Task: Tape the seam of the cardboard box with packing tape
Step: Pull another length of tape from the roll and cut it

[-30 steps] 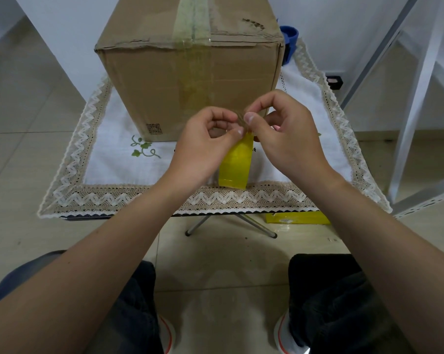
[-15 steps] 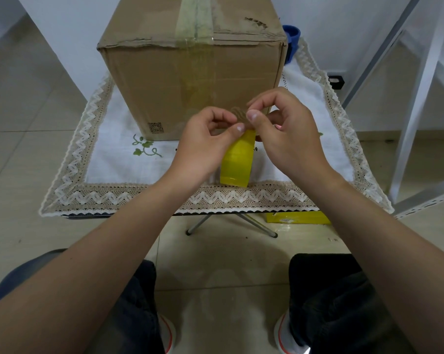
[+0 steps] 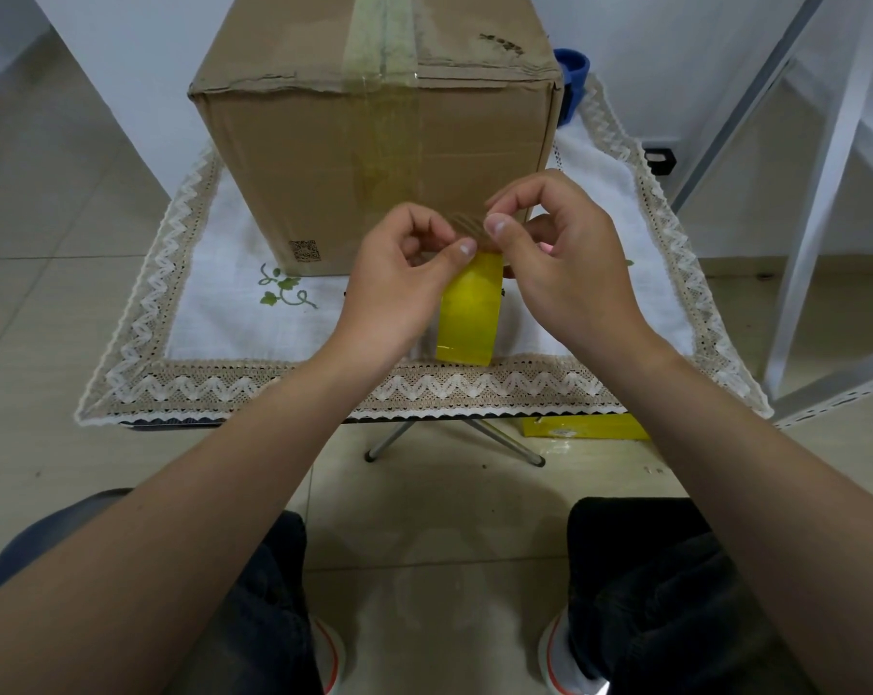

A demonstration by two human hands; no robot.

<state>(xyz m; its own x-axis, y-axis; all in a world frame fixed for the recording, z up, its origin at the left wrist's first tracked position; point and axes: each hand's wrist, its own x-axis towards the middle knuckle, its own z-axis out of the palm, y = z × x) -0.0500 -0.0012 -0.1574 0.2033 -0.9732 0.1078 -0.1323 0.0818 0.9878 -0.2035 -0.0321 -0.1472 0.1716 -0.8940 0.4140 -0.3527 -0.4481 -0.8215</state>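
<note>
Fingers (image 3: 467, 249) of both hands pinched the free end of the yellow packing tape roll (image 3: 469, 318) just before the cardboard box (image 3: 374, 158); the peeled strip could fold and stick to itself.

I see pale beige floor tiles (image 3: 38, 203) with thin grout lines all around. A small table on crossed metal legs (image 3: 454, 438) stands ahead, covered by a white cloth with a lace zigzag border (image 3: 138, 313). White walls (image 3: 138, 57) rise at the far side. At right stands a white metal frame (image 3: 821, 183). The light is soft and even.
</note>
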